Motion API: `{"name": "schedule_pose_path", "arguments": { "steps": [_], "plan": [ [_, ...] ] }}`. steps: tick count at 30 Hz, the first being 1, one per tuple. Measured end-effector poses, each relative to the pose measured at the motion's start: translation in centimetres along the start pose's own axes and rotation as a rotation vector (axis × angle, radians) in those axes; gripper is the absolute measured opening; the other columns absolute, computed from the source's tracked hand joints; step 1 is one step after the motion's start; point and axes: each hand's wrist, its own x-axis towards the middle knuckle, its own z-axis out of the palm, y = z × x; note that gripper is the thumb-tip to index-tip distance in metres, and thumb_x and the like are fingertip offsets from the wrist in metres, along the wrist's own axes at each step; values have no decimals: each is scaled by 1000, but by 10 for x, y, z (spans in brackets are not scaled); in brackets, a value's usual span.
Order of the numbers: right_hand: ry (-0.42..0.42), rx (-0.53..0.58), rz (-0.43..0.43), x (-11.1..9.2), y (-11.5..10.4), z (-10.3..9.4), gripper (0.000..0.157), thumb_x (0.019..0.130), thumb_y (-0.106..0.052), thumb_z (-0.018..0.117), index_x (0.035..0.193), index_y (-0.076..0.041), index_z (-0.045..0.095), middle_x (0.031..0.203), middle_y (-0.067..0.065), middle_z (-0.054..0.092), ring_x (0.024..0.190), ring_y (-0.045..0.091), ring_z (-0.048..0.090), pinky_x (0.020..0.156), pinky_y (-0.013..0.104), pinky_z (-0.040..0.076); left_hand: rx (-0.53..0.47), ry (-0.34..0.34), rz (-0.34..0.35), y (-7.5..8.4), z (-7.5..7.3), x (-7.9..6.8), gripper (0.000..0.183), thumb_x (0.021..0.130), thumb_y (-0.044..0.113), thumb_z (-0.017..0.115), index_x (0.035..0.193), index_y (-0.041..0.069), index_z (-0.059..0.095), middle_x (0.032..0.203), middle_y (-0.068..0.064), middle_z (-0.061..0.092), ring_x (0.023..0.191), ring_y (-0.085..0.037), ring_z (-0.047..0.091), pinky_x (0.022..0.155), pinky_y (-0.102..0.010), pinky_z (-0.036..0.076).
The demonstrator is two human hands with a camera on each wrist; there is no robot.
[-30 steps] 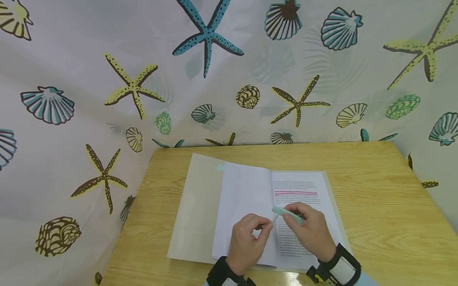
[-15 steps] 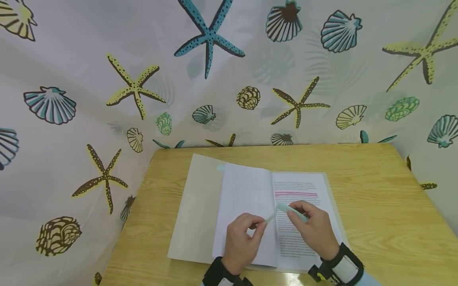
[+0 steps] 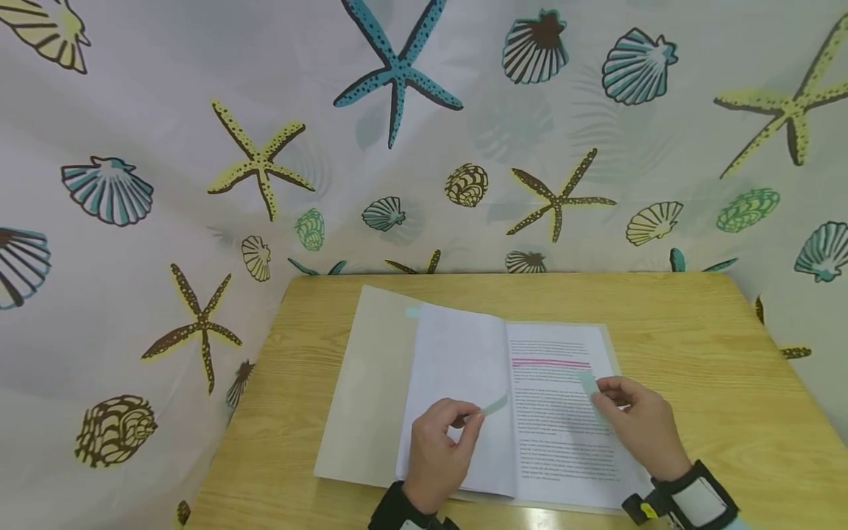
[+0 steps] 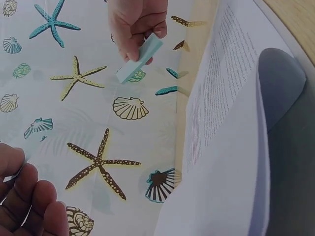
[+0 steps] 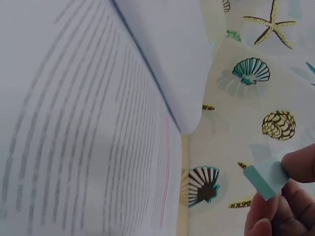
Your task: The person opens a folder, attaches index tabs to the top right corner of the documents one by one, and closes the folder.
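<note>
My left hand (image 3: 440, 449) pinches one thin, pale teal sticky note strip (image 3: 495, 405) between thumb and fingertips, over the blank left page (image 3: 457, 361). In my right hand (image 3: 645, 427) is a small teal sticky note pad (image 3: 587, 384), gripped by thumb and fingers above the printed right page (image 3: 563, 434). That page carries pink highlighted lines (image 3: 550, 364) near its top. The right wrist view shows the edge of the pad (image 5: 263, 183) with its thickness. The left wrist view has my left fingers (image 4: 37, 196) at lower left; the strip is mostly hidden there.
The open booklet's pale cover (image 3: 364, 397) lies folded out to the left. A teal tab (image 3: 413, 312) sticks out at the left page's top edge. Everything rests on a wooden table (image 3: 722, 368), with a seashell-print cloth (image 3: 464, 110) behind and at the sides.
The strip came away from the pad as my hands drew apart. My right hand moved right with the pad; my left hand shifted slightly left with the strip.
</note>
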Motion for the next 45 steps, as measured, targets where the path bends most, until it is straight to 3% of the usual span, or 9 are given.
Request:
{"name": "schedule_pose_path", "arguments": {
  "steps": [6, 12, 18, 21, 32, 39, 45],
  "plan": [
    [-106, -31, 125, 11, 42, -25, 38, 94, -31, 62, 115, 1, 64, 100, 13, 67, 91, 25, 62, 63, 21, 48, 0, 19, 3, -1, 1, 0, 8, 92, 15, 66, 89, 9, 68, 82, 4, 66, 71, -3, 59, 63, -14, 48],
    [-185, -55, 160, 23, 74, -36, 44, 95, -31, 59, 119, 5, 60, 103, 17, 66, 91, 28, 61, 61, 25, 50, -1, 20, -19, 1, 0, -2, 7, 92, 14, 66, 87, 10, 68, 81, 5, 66, 71, -3, 59, 61, -19, 49],
    [-258, -103, 176, 31, 94, -38, 43, 93, -26, 62, 118, 9, 60, 108, 25, 65, 95, 37, 62, 74, 43, 51, 1, 13, -34, 2, 0, -2, 1, 89, 10, 68, 89, 10, 68, 82, 4, 66, 71, -4, 59, 61, -19, 50],
    [-294, -146, 200, 33, 100, -40, 42, 91, -24, 65, 116, 10, 61, 107, 27, 64, 97, 39, 61, 76, 47, 49, -4, 10, -35, 2, 1, -2, 1, 89, 9, 68, 89, 10, 69, 82, 4, 66, 71, -4, 59, 60, -20, 50],
    [-303, -174, 285, 34, 103, -40, 39, 88, -23, 67, 111, 8, 62, 90, 14, 67, 79, 25, 61, 67, 40, 46, 2, 8, -46, 1, 4, -3, 4, 87, 7, 70, 89, 11, 68, 82, 4, 66, 70, -4, 59, 59, -22, 50],
    [-279, -207, 269, 33, 109, -35, 34, 87, -20, 66, 109, 6, 63, 90, 15, 67, 81, 27, 61, 69, 44, 46, 9, -13, -102, 3, 5, -4, 6, 91, 15, 67, 89, 10, 69, 83, 6, 66, 71, -4, 59, 60, -25, 51],
    [-254, -213, 259, 32, 108, -35, 34, 87, -21, 64, 108, 6, 62, 90, 16, 66, 80, 27, 61, 67, 42, 46, 10, -15, -120, 4, 7, -5, 4, 88, 9, 70, 89, 12, 69, 83, 6, 66, 72, -3, 59, 59, -26, 52]
  ]
}}
